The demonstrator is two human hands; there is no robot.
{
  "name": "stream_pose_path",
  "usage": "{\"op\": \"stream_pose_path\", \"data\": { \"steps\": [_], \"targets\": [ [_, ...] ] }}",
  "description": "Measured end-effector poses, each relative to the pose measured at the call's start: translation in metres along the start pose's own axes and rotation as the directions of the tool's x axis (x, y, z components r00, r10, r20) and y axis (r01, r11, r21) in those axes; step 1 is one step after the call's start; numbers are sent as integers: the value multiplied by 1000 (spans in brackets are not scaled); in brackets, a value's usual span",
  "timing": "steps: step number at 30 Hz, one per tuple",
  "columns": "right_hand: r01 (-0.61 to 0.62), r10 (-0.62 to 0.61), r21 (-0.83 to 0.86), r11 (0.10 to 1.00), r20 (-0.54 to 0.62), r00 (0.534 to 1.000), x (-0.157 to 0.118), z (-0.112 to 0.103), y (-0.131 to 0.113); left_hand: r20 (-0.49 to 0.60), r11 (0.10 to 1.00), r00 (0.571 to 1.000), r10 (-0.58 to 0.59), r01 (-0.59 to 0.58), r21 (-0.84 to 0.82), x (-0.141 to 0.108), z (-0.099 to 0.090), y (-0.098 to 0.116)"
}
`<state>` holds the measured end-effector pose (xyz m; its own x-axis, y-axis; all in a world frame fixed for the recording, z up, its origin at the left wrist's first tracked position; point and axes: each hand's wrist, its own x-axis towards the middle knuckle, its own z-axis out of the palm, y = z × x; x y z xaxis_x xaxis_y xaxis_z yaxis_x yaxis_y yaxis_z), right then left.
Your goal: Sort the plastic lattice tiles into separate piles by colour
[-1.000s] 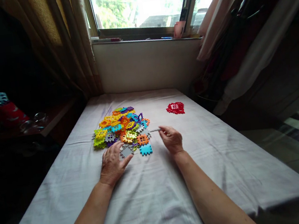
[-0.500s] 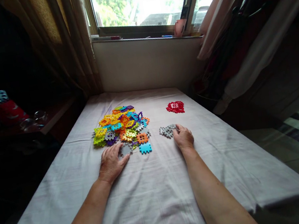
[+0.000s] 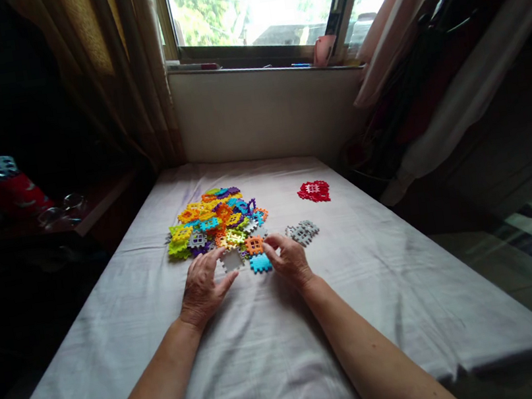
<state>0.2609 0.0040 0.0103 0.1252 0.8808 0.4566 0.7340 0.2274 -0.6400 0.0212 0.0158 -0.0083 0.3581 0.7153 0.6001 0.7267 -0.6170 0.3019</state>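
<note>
My left hand (image 3: pixel 203 285) has its thumb and fingers around the edges of a grey square interlocking tile (image 3: pixel 232 260), at the near side of a mixed heap of coloured tiles (image 3: pixel 222 219). My right hand (image 3: pixel 289 259) is bent with thumb and fingertips apart, at the right edge of an orange window tile (image 3: pixel 254 245); I see nothing held in it. A blue tile (image 3: pixel 260 263) lies just below the orange one. Beyond my right hand is a small group of grey tiles (image 3: pixel 303 232).
A pile of red tiles (image 3: pixel 313 192) lies at the far right of the cloth-covered table (image 3: pixel 279 351). Glasses (image 3: pixel 62 211) and a red container (image 3: pixel 16 197) stand on a dark side surface at left. Clothes hang at right, and a pink cup (image 3: pixel 324 51) stands on the windowsill.
My right hand has left the grey group and moved left to the orange tile. The grey tile at my left hand has shifted slightly right and turned.
</note>
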Motion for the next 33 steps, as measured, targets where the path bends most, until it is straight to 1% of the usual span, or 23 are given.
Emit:
{"op": "stream_pose_path", "data": {
  "steps": [2, 4, 7, 9, 11, 13, 14, 16, 18, 19, 21, 24, 26, 28, 31, 33],
  "targets": [
    [14, -28, 136, 991, 99, 995, -7, 13, -14, 4, 999, 999, 33, -33, -8, 0, 1, 4],
    [-21, -20, 259, 966, 153, 988, -12, 22, -22, 12, 998, 998, 58, -58, -11, 0, 1, 7],
    [-67, 5, 377, 924, 163, 987, -12, 26, -22, 18, 996, 996, 92, -92, -17, 2, 1, 12],
    [-95, 48, 402, 911, 125, 991, -6, 22, -15, 18, 993, 993, 115, -114, -27, 3, 1, 13],
    [-143, 138, 386, 911, 39, 990, 2, 12, -2, 18, 991, 992, 128, -127, -39, 3, 2, 14],
    [-210, 250, 344, 915, -76, 965, 10, -2, 16, 14, 991, 992, 127, -127, -46, 3, 3, 13],
    [-246, 300, 320, 915, -131, 945, 14, -11, 27, 17, 991, 992, 124, -123, -47, 3, 4, 12],
    [-354, 411, 248, 902, -243, 879, 19, -29, 50, 40, 992, 992, 117, -115, -45, 2, 5, 11],
    [-453, 482, 166, 876, -323, 815, 21, -46, 71, 70, 993, 991, 114, -112, -37, 2, 5, 11],
    [-492, 504, 129, 861, -342, 793, 21, -53, 80, 77, 993, 990, 117, -115, -31, 3, 6, 11],
    [-557, 538, 56, 829, -354, 765, 19, -63, 95, 80, 992, 988, 129, -128, -12, 3, 6, 12],
    [-606, 555, -20, 795, -379, 741, 15, -69, 108, 107, 986, 981, 162, -165, 22, 4, 7, 13],
    [-593, 520, -54, 804, -420, 744, 14, -68, 111, 144, 982, 974, 177, -184, 42, 4, 7, 13],
    [-540, 441, -98, 836, -466, 767, 13, -65, 111, 180, 979, 967, 179, -192, 61, 6, 9, 13],
    [-423, 294, -171, 890, -494, 818, 15, -55, 104, 231, 978, 959, 166, -191, 89, 16, 13, 16],
    [-329, 208, -203, 922, -456, 865, 15, -45, 95, 274, 977, 949, 154, -188, 102, 26, 20, 22]
  ]
}}
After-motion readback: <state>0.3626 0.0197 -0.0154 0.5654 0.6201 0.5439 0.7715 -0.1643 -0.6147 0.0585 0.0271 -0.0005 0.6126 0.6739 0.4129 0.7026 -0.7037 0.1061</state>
